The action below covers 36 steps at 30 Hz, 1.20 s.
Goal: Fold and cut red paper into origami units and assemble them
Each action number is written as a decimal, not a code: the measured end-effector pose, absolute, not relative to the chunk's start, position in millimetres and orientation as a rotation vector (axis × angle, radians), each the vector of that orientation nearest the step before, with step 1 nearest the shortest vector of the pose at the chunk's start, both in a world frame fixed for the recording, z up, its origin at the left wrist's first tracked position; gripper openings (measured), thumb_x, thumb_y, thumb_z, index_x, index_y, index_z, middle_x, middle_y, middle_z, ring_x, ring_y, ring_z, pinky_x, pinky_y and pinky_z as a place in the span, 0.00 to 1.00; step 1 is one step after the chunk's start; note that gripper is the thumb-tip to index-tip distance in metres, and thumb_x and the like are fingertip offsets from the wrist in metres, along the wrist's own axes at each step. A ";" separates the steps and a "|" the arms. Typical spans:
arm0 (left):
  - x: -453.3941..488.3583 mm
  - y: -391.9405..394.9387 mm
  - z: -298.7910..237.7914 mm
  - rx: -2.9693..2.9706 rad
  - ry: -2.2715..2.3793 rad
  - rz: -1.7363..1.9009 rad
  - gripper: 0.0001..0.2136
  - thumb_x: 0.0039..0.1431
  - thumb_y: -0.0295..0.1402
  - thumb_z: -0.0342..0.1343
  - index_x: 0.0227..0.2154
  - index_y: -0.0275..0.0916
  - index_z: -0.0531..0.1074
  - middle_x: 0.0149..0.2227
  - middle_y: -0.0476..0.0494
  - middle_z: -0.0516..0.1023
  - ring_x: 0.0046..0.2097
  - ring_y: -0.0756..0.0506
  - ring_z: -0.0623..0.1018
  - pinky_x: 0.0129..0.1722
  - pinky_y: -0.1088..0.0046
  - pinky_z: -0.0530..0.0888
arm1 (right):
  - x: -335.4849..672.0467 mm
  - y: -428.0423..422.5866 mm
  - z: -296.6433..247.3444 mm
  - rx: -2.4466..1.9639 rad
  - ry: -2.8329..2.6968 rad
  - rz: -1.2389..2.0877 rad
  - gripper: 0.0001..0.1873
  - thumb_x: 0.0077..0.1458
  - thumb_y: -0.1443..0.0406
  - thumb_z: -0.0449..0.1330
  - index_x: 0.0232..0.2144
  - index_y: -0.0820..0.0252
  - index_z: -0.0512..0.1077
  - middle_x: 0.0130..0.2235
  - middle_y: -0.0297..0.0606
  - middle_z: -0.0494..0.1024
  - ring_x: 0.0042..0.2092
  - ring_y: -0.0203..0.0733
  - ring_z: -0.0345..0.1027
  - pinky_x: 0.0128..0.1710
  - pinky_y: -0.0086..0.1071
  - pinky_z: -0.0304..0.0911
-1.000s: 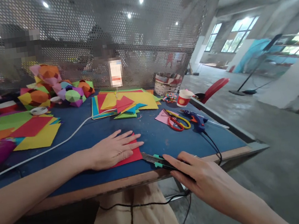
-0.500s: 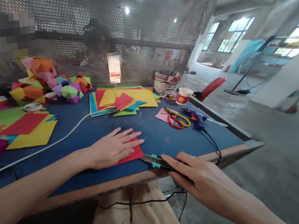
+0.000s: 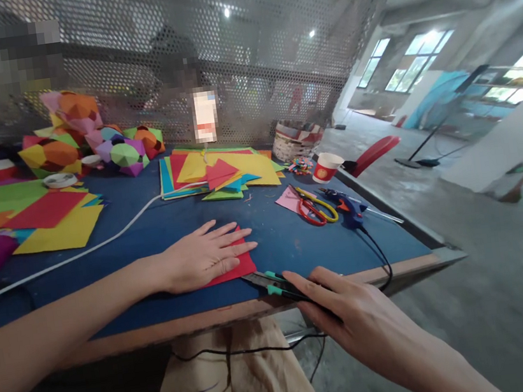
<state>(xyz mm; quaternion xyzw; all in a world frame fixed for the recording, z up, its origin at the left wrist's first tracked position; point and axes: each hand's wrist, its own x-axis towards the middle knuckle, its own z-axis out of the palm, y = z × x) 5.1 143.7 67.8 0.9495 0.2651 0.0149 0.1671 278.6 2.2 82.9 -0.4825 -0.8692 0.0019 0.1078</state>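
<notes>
My left hand lies flat on a folded piece of red paper, fingers spread and pressing it to the blue tabletop. Most of the paper is hidden under that palm. In my right hand is a utility knife with a black and teal handle, gripped near the table's front edge. Its blade points left and meets the paper's lower right edge. Whether the tip is inside the fold or beneath it, I cannot tell.
Coloured paper sheets are stacked at the back, with more at left. Scissors, a glue gun and a paper cup stand to the right. A white cable crosses the table. Paper balls sit behind.
The knife's blade has shifted slightly left along the paper's lower edge. My left hand keeps its place on the paper, and the whole view has swung a little.
</notes>
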 end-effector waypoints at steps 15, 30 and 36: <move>6.1 143.9 68.2 2.685 0.763 0.027 0.23 0.74 0.46 0.38 0.69 0.56 0.54 0.73 0.51 0.49 0.74 0.39 0.46 0.70 0.48 0.40 | 269.1 4.8 85.4 -1.369 -2.590 -0.004 0.22 0.72 0.61 0.46 0.61 0.61 0.67 0.39 0.41 0.75 0.32 0.43 0.75 0.29 0.38 0.72; 7.5 142.9 71.7 2.746 0.778 -0.086 0.24 0.74 0.47 0.32 0.70 0.56 0.49 0.74 0.54 0.44 0.74 0.41 0.43 0.70 0.48 0.39 | 260.5 9.7 89.2 -1.363 -2.638 0.023 0.21 0.70 0.63 0.51 0.61 0.60 0.67 0.40 0.41 0.76 0.35 0.44 0.76 0.32 0.38 0.73; 7.8 142.6 73.2 2.755 0.780 -0.097 0.24 0.74 0.47 0.32 0.70 0.55 0.49 0.74 0.53 0.43 0.74 0.41 0.43 0.70 0.48 0.39 | 255.6 11.2 88.7 -1.340 -2.657 0.003 0.20 0.69 0.64 0.52 0.61 0.60 0.67 0.39 0.40 0.75 0.35 0.45 0.76 0.31 0.38 0.73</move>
